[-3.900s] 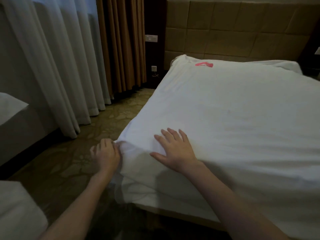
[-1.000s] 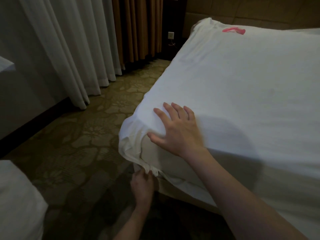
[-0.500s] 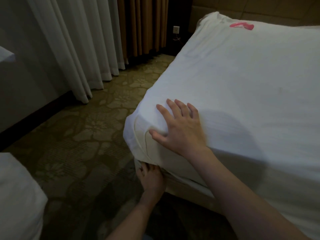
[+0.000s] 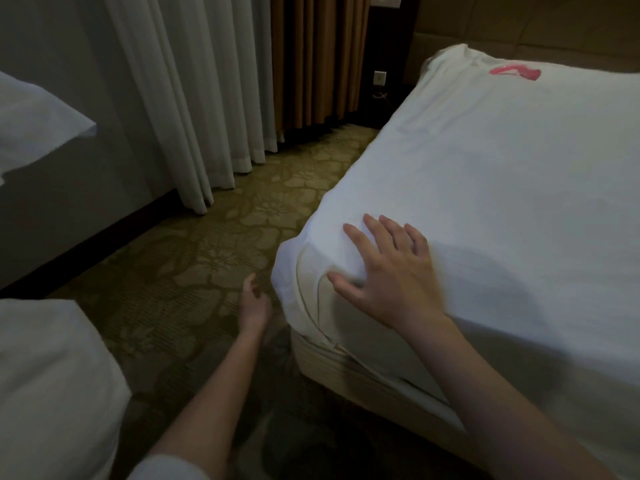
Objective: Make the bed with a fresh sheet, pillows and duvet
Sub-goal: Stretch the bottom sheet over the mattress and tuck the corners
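A patterned olive carpet point(image 4: 221, 258) covers the floor at the centre. White sheer curtains point(image 4: 180, 98) hang at 11 o'clock, with brown drapes point(image 4: 318, 57) just beside them at 12 o'clock. A wall socket point(image 4: 380, 77) sits low on the dark wall near 1 o'clock. A padded tan headboard point(image 4: 540, 22) fills the 1 to 2 o'clock corner.

Two bare forearms reach into view from the bottom edge. The left hand point(image 4: 254, 304) and the right hand point(image 4: 391, 277) wear no gloves, rings, watch or bracelets. A pale, light-coloured fabric sleeve edge point(image 4: 166, 467) shows at the left elbow. The right arm is uncovered as far as it is visible.
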{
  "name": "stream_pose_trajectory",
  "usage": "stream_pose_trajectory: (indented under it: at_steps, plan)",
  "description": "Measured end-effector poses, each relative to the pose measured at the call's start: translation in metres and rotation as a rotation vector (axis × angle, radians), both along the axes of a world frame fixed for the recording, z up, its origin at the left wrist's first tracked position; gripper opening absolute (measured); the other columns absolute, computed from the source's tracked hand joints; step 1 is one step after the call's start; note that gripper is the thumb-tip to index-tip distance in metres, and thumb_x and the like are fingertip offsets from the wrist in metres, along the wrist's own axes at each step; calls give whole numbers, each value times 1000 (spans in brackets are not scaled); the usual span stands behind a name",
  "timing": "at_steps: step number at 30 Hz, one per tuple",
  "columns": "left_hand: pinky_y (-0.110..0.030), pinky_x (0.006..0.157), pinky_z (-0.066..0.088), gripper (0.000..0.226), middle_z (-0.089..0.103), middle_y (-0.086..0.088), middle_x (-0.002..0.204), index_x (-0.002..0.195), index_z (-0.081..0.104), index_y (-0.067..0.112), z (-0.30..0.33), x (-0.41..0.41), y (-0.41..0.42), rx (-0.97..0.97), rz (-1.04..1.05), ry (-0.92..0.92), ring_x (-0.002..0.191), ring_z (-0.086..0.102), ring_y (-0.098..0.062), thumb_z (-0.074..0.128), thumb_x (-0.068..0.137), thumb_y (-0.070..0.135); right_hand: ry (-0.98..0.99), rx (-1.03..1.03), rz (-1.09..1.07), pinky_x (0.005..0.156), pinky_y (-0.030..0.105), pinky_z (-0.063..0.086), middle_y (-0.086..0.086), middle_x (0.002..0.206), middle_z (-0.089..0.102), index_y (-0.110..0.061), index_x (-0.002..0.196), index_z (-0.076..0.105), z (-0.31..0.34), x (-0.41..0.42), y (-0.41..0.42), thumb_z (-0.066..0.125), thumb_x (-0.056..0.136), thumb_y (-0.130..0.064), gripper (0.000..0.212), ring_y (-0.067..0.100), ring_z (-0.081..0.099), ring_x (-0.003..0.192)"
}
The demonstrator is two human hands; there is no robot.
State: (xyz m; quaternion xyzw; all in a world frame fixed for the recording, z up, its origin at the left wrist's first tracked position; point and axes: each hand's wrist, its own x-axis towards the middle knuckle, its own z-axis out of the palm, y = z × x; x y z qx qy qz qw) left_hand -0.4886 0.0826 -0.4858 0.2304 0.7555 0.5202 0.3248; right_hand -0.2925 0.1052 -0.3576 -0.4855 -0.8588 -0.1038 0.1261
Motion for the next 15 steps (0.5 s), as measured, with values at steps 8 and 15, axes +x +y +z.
stream_pose_trajectory:
  at_steps: [8, 15]
  plan:
    - [-32, 82, 48, 14, 64, -4, 98, 103, 65, 13, -1, -4, 28, -139, -494, 60, 99, 60, -21, 57, 93, 19, 0, 9, 6, 113, 52, 23, 6, 151, 37, -30, 144, 37, 0, 2, 0, 27, 83, -74, 76, 28, 32, 140]
    - [-37, 72, 57, 13, 70, -1, 79, 82, 66, 16, -26, 8, 7, 5, -375, 321, 77, 67, -15, 58, 92, 16, -9, 22, 1, 112, 51, 25, 7, 149, 40, -29, 144, 40, 0, 1, 0, 30, 83, -73, 76, 28, 35, 138]
